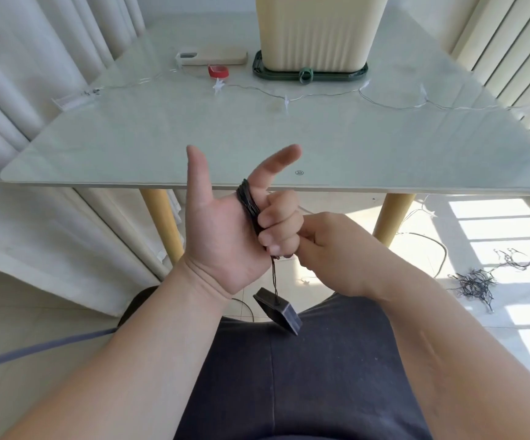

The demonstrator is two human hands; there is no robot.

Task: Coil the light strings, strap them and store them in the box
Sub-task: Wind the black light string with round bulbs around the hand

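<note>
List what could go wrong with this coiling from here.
The dark light string wound round the left hand is gripped by just three curled fingers, so loops may slip off. The dark pack dangles below the coil and could swing, tugging loops loose. A tangled heap of string lies on the floor. If it is the same string, drawing it in may knot.

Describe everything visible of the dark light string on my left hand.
The dark light string is thin black wire, wound in several tight turns across the left hand, from the base of the raised index finger down under three curled fingers. One strand hangs below the palm carrying a flat black block, dangling tilted over the lap. The right hand is curled beside the coil; whether it pinches a strand is hidden.
</note>
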